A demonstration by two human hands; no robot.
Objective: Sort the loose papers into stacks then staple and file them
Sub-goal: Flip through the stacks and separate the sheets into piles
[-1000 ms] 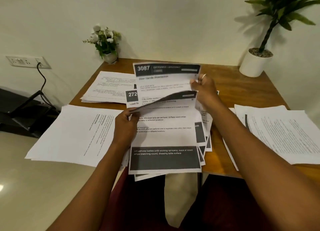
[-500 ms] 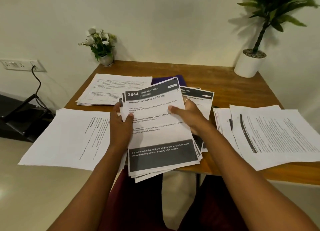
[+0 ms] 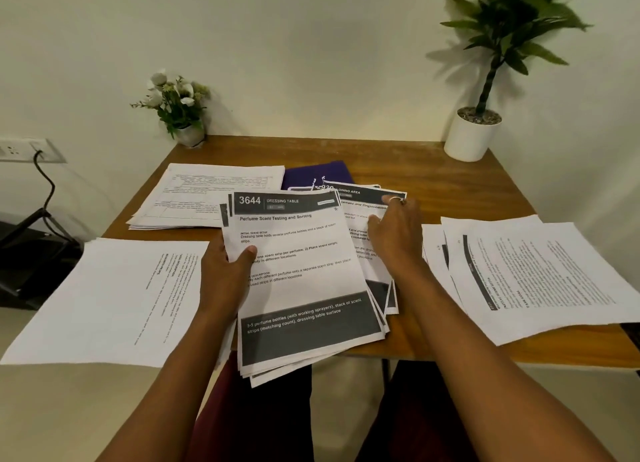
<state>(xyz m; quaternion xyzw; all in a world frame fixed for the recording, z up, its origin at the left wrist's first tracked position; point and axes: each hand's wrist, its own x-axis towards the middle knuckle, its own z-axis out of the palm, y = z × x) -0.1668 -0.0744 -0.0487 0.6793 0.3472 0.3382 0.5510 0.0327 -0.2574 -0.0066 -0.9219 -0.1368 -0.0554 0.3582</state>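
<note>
Two hands are busy. The left hand [image 3: 225,271] pinches the bundle of papers [image 3: 301,271] at its left edge, thumb on top. The right hand [image 3: 398,239] lies flat, fingers straight, on the side pile [image 3: 360,198] just beside it. A second ago it held a sheet up; now none is up, so one more paper looks sorted.

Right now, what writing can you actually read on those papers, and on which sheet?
"3644 DRESSING TABLE": header of top sheet, gripped by left hand.
"Perfume Scent Testing and Sorting": same sheet's title.
"DINING AREA": second sheet, touched by right hand.
Side stacks: print too small to read.
</note>
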